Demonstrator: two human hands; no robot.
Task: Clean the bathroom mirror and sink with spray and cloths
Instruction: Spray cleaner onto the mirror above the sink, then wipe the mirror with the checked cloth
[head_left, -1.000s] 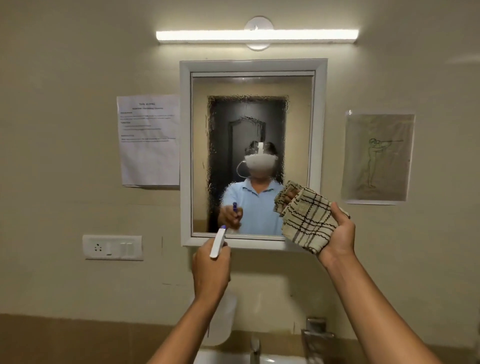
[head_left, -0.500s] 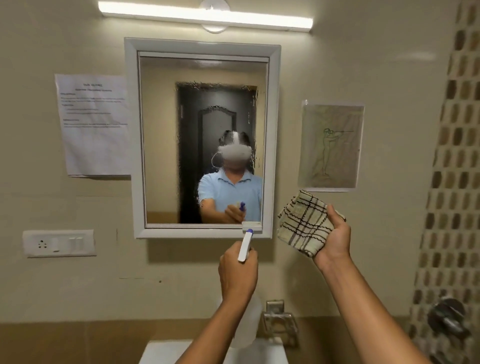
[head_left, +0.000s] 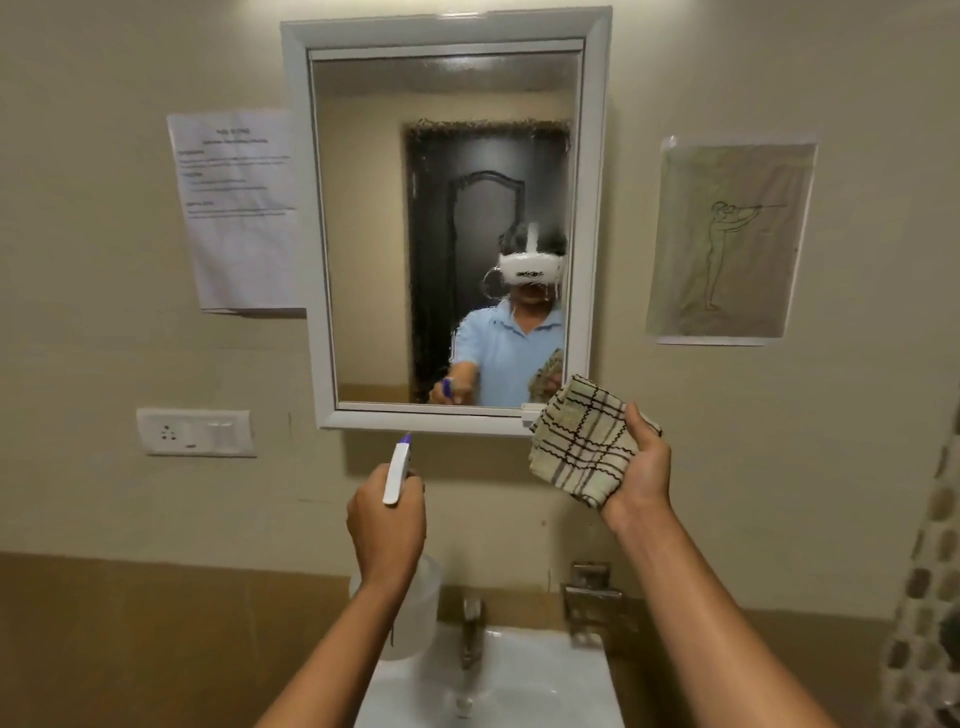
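The mirror (head_left: 447, 228) hangs on the wall above the sink (head_left: 524, 675) and carries a haze of droplets in its middle (spray, I think), not yet wiped. The left hand (head_left: 387, 525) is wrapped around a spray bottle (head_left: 397, 470), nozzle toward the glass. The right hand (head_left: 641, 467) grips a checked cloth (head_left: 579, 439) beside the frame's lower corner. Wiping and the sink seem still to do.
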